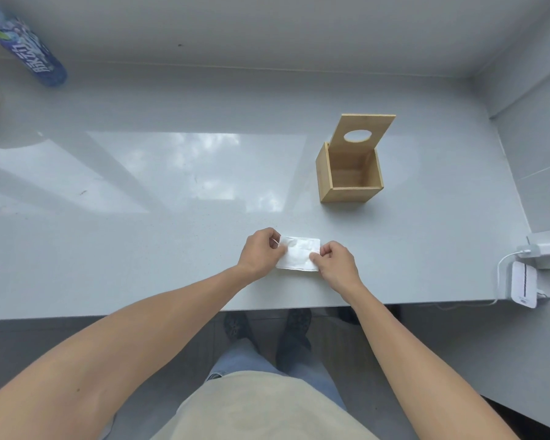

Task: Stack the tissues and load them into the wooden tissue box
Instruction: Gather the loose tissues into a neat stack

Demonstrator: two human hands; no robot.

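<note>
A small white stack of folded tissues (299, 254) lies flat on the pale grey counter (172, 242) near its front edge. My left hand (259, 250) pinches the stack's left end. My right hand (335, 263) pinches its right front corner. The wooden tissue box (350, 182) stands farther back and to the right, apart from both hands. Its inside looks empty. Its lid (362, 131), with an oval hole, is tilted up and back.
A blue labelled bottle (29, 49) lies at the far left back. A white charger with cable (542, 249) and a white device (524, 289) sit at the counter's right edge. A wall runs along the back and right. My legs and shoes show below the counter's front edge.
</note>
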